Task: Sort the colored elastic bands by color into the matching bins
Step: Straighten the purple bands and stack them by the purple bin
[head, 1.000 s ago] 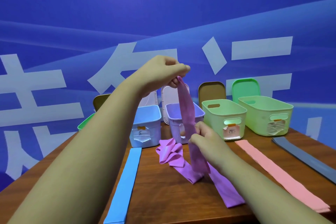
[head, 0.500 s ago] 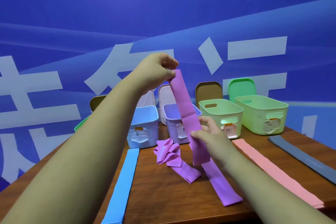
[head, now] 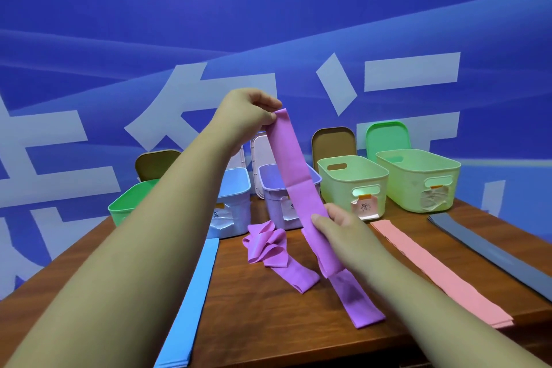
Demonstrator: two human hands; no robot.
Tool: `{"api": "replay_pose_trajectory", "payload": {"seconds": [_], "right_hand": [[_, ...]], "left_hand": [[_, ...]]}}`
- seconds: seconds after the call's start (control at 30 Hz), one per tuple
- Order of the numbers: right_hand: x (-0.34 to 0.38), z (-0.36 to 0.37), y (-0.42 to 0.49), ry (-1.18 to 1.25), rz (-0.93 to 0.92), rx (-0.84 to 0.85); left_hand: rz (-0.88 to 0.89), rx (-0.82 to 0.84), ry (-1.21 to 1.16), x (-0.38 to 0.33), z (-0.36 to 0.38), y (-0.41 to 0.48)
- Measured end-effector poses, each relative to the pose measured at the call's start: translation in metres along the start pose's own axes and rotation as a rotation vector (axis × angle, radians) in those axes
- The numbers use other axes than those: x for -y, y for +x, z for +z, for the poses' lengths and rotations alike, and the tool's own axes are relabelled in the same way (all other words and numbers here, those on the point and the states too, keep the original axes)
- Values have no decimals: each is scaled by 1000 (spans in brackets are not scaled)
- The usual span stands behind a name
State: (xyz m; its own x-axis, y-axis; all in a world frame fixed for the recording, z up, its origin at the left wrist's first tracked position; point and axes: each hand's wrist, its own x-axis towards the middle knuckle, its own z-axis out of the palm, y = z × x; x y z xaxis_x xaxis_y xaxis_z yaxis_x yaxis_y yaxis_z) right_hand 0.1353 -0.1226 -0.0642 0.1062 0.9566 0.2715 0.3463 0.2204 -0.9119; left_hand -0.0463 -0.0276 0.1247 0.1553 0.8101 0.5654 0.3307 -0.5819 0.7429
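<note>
— Grip first: left hand (head: 248,116) pinches the purple band (head: 295,176) by its top end, held high. The right hand (head: 337,224) clasps it lower down, so it hangs flat.
— Smoothing it out for the purple bin (head: 277,203) just behind, I'd say. Thin, smooth, stretchy strip with one crease across.
— Lower end drops to the wooden table (head: 268,323), beside a crumpled purple band (head: 265,245).
</note>
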Motion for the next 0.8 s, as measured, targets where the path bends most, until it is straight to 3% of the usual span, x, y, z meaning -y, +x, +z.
{"api": "replay_pose_trajectory", "payload": {"seconds": [0.27,0.6,0.8], "right_hand": [[-8,-15,-16,-267,-33,-58],[-20,-39,-31,-640,206,75],[-26,-45,-33,-747,328,138]], "left_hand": [[35,-74,186,33,30,9],[52,-5,306,115,109,-11],[15,8,344,169,147,-33]]}}
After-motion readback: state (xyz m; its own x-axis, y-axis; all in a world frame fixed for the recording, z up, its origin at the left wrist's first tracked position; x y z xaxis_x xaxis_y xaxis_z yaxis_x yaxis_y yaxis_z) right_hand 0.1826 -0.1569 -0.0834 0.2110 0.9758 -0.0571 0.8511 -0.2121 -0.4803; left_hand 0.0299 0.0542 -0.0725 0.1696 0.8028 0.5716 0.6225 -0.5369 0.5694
